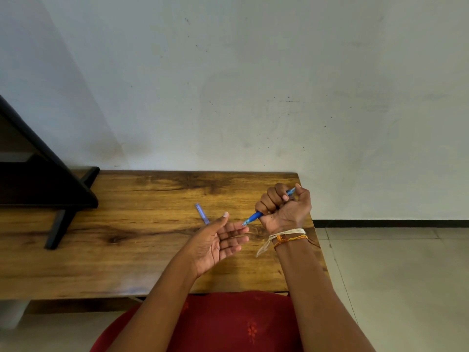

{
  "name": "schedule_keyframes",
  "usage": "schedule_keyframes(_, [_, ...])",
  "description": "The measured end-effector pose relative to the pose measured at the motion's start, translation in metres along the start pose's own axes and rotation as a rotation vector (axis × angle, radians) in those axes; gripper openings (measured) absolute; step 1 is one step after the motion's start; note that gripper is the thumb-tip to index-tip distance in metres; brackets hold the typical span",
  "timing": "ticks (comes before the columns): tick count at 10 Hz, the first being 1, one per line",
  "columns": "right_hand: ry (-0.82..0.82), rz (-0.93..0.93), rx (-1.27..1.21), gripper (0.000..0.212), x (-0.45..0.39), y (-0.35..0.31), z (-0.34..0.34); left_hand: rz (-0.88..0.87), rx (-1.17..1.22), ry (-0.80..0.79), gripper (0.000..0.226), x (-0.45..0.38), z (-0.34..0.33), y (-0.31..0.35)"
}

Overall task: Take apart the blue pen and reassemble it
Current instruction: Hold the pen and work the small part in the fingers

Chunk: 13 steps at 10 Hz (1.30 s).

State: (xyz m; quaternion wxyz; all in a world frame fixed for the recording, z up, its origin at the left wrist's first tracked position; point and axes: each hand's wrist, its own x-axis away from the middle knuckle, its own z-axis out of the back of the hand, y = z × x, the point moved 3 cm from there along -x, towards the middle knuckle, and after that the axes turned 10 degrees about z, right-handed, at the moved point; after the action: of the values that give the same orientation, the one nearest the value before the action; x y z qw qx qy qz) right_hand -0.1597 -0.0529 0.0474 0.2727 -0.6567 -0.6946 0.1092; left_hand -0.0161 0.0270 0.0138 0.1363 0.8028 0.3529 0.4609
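My right hand (pixel 284 207) is closed in a fist around the blue pen barrel (pixel 255 217), above the table's right end. The barrel's tip points down and left towards my left fingers, and its other end sticks out past my thumb. My left hand (pixel 218 243) is held palm up with its fingers spread, just left of the barrel's tip, and nothing lies in it. The pen's translucent blue cap (pixel 202 213) lies loose on the wooden table (pixel 127 250), just beyond my left thumb.
A black wooden stand (pixel 50 189) sits on the table's far left. The table's right edge (pixel 318 240) runs close to my right wrist, with tiled floor beyond it. A white wall rises behind the table. Threads are tied round my right wrist.
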Motion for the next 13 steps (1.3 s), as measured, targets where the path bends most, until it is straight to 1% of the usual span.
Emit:
schedule_keyframes(2, [-0.002,0.011,-0.036,0.052,-0.0002,-0.0007,0.0000,0.002,-0.003,-0.006,0.047,0.0000,-0.0007,0.0009])
schedule_keyframes(8, [0.032,0.014,-0.038,0.049,-0.0007,-0.0022,0.0011,0.000,-0.002,-0.010,0.046,0.0001,0.0006,0.0007])
schedule_keyframes(11, [-0.002,-0.007,0.011,0.047,0.0004,-0.0012,-0.0032,0.015,-0.012,-0.006,0.047,0.0004,0.0002,-0.0002])
schedule_keyframes(13, [-0.068,-0.023,0.066,0.042,0.0005,-0.0017,-0.0068,0.011,-0.027,0.010,0.040,0.0004,-0.0002,-0.0002])
